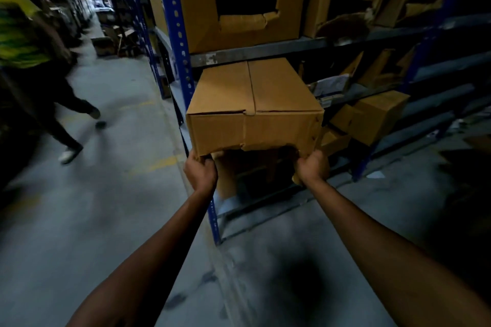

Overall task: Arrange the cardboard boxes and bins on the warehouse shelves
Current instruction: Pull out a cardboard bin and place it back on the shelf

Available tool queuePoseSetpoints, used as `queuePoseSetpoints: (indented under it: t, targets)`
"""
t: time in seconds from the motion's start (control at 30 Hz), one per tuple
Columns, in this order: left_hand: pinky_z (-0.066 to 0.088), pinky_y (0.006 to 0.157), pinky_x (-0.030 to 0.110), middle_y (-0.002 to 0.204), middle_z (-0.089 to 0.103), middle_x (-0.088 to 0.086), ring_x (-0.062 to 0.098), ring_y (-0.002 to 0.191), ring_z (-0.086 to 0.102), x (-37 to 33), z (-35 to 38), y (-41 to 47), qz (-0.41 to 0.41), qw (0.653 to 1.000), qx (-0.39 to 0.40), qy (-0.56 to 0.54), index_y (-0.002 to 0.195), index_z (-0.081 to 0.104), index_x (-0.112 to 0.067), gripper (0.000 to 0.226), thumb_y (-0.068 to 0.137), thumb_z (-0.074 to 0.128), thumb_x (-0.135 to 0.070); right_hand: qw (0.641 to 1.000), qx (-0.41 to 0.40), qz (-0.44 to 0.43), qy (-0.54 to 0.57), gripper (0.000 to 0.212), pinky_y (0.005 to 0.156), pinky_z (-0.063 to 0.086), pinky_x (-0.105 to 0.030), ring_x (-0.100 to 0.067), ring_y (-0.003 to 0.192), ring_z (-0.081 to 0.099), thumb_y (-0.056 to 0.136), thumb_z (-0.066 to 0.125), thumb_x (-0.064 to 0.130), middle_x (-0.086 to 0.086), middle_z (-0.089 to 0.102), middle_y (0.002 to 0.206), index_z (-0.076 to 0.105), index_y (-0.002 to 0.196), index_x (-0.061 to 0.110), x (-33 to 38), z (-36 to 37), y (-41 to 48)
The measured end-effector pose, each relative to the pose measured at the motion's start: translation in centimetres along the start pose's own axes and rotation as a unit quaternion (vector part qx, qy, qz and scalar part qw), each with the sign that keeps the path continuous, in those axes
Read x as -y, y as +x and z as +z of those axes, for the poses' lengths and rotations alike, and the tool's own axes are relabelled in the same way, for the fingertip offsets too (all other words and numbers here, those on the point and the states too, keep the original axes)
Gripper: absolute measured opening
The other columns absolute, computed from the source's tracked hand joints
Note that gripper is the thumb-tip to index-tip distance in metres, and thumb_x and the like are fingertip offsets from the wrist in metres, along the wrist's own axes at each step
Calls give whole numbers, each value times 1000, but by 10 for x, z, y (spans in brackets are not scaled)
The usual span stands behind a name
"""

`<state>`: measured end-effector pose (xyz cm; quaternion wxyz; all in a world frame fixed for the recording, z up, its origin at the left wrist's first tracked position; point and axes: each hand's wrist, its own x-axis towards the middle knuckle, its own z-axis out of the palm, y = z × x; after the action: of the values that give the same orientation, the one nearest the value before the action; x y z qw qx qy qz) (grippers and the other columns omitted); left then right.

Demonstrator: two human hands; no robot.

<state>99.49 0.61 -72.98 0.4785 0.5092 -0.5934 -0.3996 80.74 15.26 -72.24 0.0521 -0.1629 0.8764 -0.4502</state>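
You hold the cardboard box at centre frame, both arms extended, its far end under the grey shelf beam and its near face projecting toward you over the aisle; whether the far end rests on the shelf cannot be determined. Your left hand grips the lower left corner of the near face, fingers curled under the edge. Your right hand grips the lower right corner likewise, fingers wrapped round torn board. The bottom edge of that face is ragged and crumpled between your hands, and the right corner is frayed. Judgement: the board is soft and weakened there and may tear under load; weight cannot be determined, though carrying it at arm's length suggests it is moderate at most. Recommend support beneath the base rather than by the torn lip. The top flaps meet at a centre seam, with no tape visible. A cut-out box occupies the shelf above. Another person walks at left of frame; keep clearance.
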Motion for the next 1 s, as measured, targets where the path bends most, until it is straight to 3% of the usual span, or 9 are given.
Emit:
queuePoseSetpoints:
  t: [0.2, 0.47, 0.63, 0.83, 1.0]
  targets:
    - [44, 63, 35, 79, 61, 12, 26, 73, 56, 15, -50, -72, -4, 999, 23, 31, 80, 55, -11, 11, 81, 48, -3, 999, -43, 4, -18, 17, 70, 47, -37, -41, 91, 63, 87, 57, 10, -24, 67, 102, 66, 99, 1, -36, -52, -85]
    - [40, 66, 31, 83, 60, 6, 24, 77, 56, 15, -112, -146, 26, 999, 33, 1, 92, 60, -10, 18, 84, 46, -2, 995, -94, 13, -28, 16, 69, 48, -36, -39, 89, 63, 87, 59, 13, -22, 67, 99, 66, 99, 4, -61, -101, -187]
    - [44, 67, 30, 87, 65, 7, 22, 79, 58, 23, -136, -176, 42, 996, 78, -22, 100, 63, -10, 22, 84, 49, -5, 991, -122, 51, -28, 20, 66, 49, -34, -37, 87, 64, 87, 65, 26, -18, 68, 96, 65, 96, 9, -77, -121, -235]
    - [45, 68, 40, 84, 62, 17, 34, 76, 58, 29, -163, -210, 75, 990, 119, 2, 98, 61, -4, 29, 76, 42, -2, 980, -163, 103, -50, 25, 67, 55, -36, -35, 82, 65, 85, 65, 36, -13, 70, 93, 67, 96, 14, -98, -138, -292]
    - [46, 78, 39, 95, 65, 21, 37, 89, 60, 39, -202, -240, 69, 980, 178, 61, 103, 63, -1, 27, 81, 48, -1, 968, -181, 152, -87, 22, 72, 49, -38, -37, 91, 63, 89, 53, 13, -17, 67, 100, 68, 105, 11, -110, -154, -366]
